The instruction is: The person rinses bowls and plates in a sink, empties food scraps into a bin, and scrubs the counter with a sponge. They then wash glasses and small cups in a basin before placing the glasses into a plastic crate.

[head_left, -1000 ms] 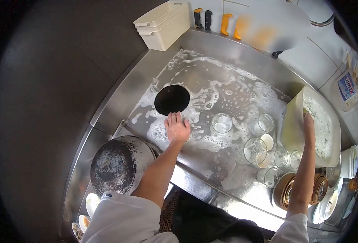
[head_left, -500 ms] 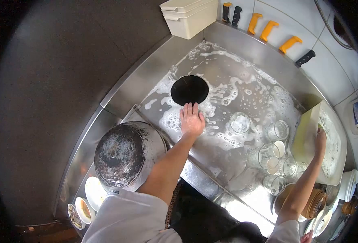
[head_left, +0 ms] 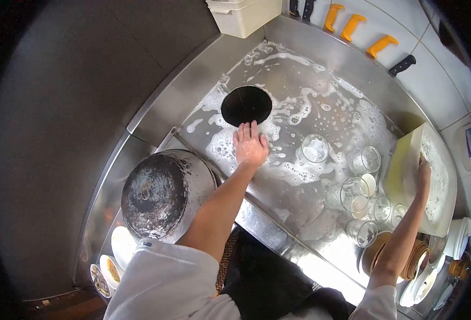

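A blackened, upturned round metal pot (head_left: 163, 194) sits at the left edge of the foamy stainless-steel sink (head_left: 299, 192). The left hand (head_left: 250, 145) lies flat and open on the suds, just below the dark round drain hole (head_left: 246, 105). Past the clear drinking glasses (head_left: 355, 194), the right hand (head_left: 423, 173) presses inside the tilted cream plastic tub (head_left: 406, 165); its grip cannot be made out.

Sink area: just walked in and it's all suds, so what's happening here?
A person leans over a soapy steel sink. The left hand lies flat on the wet bottom beside the round drain hole. The right hand reaches into a sudsy tub tilted at the right. Several glasses stand in the foam between them.
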### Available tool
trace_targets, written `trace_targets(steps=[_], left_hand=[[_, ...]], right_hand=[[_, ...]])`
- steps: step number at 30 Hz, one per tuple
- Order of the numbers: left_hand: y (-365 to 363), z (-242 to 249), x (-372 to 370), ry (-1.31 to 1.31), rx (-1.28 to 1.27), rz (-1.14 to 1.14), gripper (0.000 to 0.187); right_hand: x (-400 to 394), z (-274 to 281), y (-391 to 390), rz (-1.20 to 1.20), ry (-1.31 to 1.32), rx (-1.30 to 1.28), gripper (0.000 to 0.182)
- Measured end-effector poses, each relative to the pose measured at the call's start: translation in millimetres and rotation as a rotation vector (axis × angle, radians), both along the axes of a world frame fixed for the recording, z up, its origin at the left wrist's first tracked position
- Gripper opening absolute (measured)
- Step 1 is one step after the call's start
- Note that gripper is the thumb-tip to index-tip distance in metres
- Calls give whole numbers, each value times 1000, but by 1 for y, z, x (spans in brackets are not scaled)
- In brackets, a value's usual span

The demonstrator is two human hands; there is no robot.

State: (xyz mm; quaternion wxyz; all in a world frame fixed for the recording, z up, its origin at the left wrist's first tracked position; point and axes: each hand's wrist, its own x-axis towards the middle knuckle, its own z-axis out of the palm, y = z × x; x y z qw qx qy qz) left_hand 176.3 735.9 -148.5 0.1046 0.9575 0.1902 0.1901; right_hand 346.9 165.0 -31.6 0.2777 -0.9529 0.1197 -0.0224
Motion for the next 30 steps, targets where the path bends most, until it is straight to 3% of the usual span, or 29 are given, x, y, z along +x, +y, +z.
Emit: trace_targets(steps=[2, 5, 8, 14, 17, 20, 23, 26, 29, 30], left_hand=[[-1, 3, 0, -57, 38, 5, 50], [1, 9, -2, -1, -11, -36, 51], [0, 8, -2, -31, 1, -36, 51], [1, 3, 0, -33, 59, 0, 52], [1, 3, 0, -30, 47, -3, 52], [1, 3, 0, -42, 35, -11, 51], [1, 2, 1, -51, 39, -16, 51], [-2, 5, 2, -6, 22, -14, 55], [1, 3, 2, 39, 54, 35, 57], [0, 4, 1, 43, 48, 64, 56]], right_hand=[[0, -1, -1, 49, 14, -21, 44], [4, -3, 0, 1, 17, 167, 43], [15, -16, -17, 91, -23, -148, 44], [7, -4, -5, 104, 3, 89, 44], [1, -4, -3, 185, -94, 25, 45], [8, -7, -9, 103, 20, 65, 49], [14, -11, -16, 95, 60, -89, 50], [2, -17, -19, 54, -14, 215, 49], [40, -73, -105, 391, -27, -279, 54], [44, -73, -101, 428, -68, -141, 51]])
